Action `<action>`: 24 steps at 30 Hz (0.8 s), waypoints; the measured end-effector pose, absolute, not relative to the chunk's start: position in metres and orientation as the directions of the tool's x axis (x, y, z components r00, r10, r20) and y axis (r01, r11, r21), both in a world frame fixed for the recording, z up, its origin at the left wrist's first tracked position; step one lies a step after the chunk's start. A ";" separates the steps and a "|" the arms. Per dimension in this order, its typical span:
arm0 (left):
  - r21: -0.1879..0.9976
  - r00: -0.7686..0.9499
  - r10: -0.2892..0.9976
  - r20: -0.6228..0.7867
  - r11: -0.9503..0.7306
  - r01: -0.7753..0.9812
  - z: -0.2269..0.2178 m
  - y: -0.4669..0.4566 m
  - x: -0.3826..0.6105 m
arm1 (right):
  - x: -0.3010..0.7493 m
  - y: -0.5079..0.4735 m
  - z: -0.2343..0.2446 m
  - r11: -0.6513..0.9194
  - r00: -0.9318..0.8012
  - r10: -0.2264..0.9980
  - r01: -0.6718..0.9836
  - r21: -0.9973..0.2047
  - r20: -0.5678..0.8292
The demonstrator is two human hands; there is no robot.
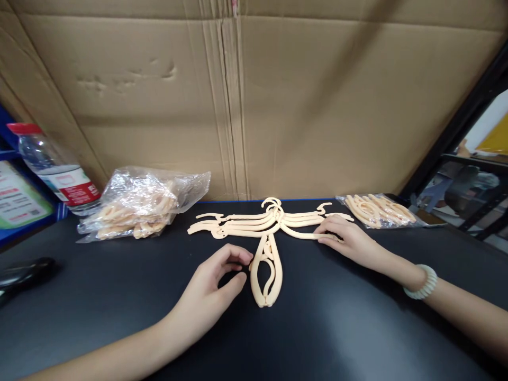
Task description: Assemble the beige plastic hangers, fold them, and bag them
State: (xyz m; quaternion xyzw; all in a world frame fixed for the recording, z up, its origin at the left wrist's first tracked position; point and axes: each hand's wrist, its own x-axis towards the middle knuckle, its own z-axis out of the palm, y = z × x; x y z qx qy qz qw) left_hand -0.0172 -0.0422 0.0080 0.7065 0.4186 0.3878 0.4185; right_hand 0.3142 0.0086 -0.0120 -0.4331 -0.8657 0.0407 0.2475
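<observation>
Several beige folding clothes hangers (246, 227) lie unfolded and stacked, their hooks bunched at the middle and arms spread to both sides. In front of them one folded hanger (256, 286) lies with its arms together in a narrow loop, its hook part tucked inside. My left hand (222, 272) is beside this folded hanger, thumb and fingers apart, fingertips at its left edge; whether they touch it I cannot tell. My right hand (343, 238) has its thumb and fingers closed on the right arm of the nearest unfolded hanger (299, 234).
Clear plastic bags with more beige hangers (137, 209) lie at the left, another bagged set (379, 210) at the back right. A red-capped bottle (63, 169) stands at the left, near a black object (26, 275). Cardboard (317, 106) rises behind the black table (317, 328).
</observation>
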 end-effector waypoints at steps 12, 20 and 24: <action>0.985 0.222 0.969 0.109 -0.136 0.110 0.001 -0.031 -0.025 | 0.308 -0.003 -0.001 0.501 -0.222 0.796 0.764 -0.407 0.563; 0.993 -0.009 0.999 0.049 -0.050 -0.109 0.000 -0.033 -0.023 | 0.300 -0.013 0.004 0.567 -0.240 0.720 0.744 -0.354 0.651; 0.950 0.106 0.960 0.259 -0.273 0.151 0.002 -0.035 -0.028 | 0.293 -0.020 0.001 0.702 -0.436 0.629 0.675 -0.228 0.644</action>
